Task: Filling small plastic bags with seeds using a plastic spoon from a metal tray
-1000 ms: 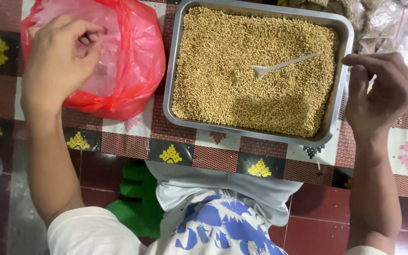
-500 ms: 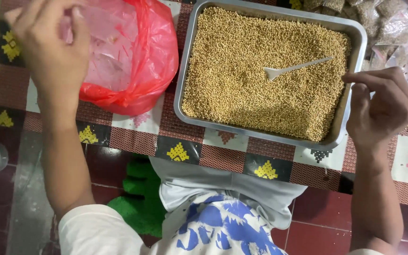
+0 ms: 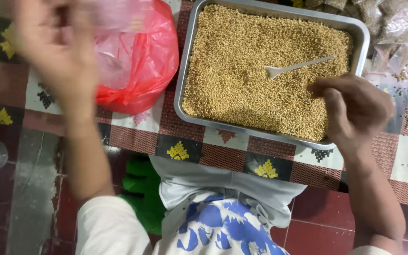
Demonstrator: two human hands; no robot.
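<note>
Now we see our left hand (image 3: 55,52) lifted up, well to the left of the metal tray (image 3: 187,66); it is blurred, and we cannot tell if its fingers pinch something, but a thin clear plastic bag (image 3: 119,14) shows just beside them. Under and right of this hand lies the red plastic bag (image 3: 142,71), loose and crumpled, and its right side comes very near to the left wall of the tray. Our right hand (image 3: 355,111) is over the lower right corner of the tray, with the fingers curled loosely above the grain and nothing gripped that we can see. Just up and left of this hand, inside the tray, the white plastic spoon (image 3: 298,66) lies flat on the yellow-brown grain (image 3: 251,61), which fills the tray almost to the rim; hand and spoon are near but apart. Beyond the upper right corner of the tray we see small clear packets (image 3: 393,19) with grain inside. Below the tray runs the patterned cloth (image 3: 223,146) with red, white and black squares, and the tray rests on it
</note>
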